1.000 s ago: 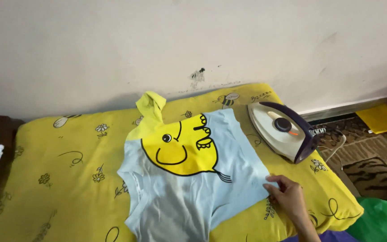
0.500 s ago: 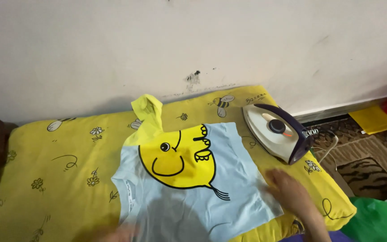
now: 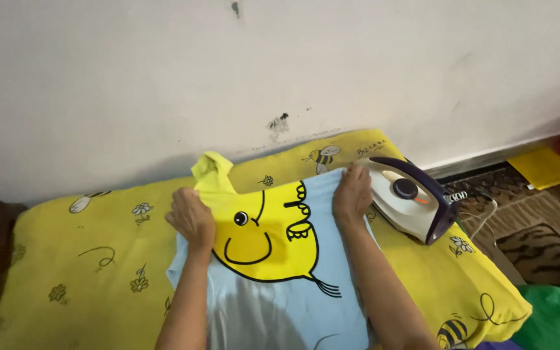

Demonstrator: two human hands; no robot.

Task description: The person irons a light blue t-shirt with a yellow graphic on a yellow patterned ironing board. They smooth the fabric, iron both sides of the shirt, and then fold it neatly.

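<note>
Yellow bee-print cushion (image 3: 66,259) by the wall carried the light-blue shirt (image 3: 293,304). Your left hand (image 3: 192,217) and right hand (image 3: 352,193) pressed its far edge, fingers flat, gripping nothing; iron (image 3: 409,194) just right.

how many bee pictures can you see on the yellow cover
2: one bee near the wall, just beyond the right hand; one bee at the cover's near right corner. The shirt and arms may hide more.
</note>
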